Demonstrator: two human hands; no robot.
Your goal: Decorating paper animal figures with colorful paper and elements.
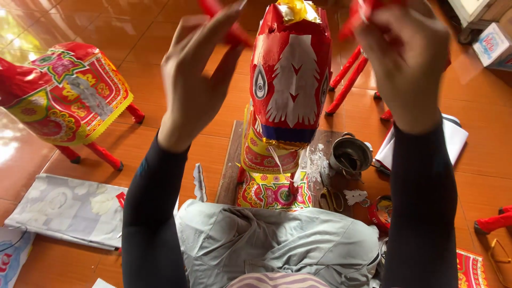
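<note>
**Two hands up at a paper horse's head**

On the far left, a second paper horse (66, 96) stands on the shiny orange tile floor (160, 32). Its body is red, with a bright cloth-like paper cover in yellow, green and pink flower shapes. Its legs are thin red sticks.

Below it lies a flat grey sheet of paper (64, 208) with pale white shapes on it.

Next comes the left hand (194, 80), raised high in a dark long sleeve. Its fingers are partly spread and point up. The fingertips pinch a thin red strip (229, 24) near the top edge, but the hand is blurry, so the grip is hard to see clearly.

Right in the middle stands the paper horse head (290, 74). It is tall, glossy and red, with white feather-like cutouts, two teardrop eyes and a dark blue band low down. Crinkly gold paper sits on top. Its neck has flowery paper and stands on a brown wooden board (229, 165).

Beside the board, to the right, sit a small metal pot (349, 154) and scissors (330, 198).

The right hand (405, 58) is also raised, fingers curled together around a red piece (358, 16) at the top. It hides what lies behind it.

Red stick legs (346, 80) show behind that hand. White paper (453, 136) lies farther right.
</note>
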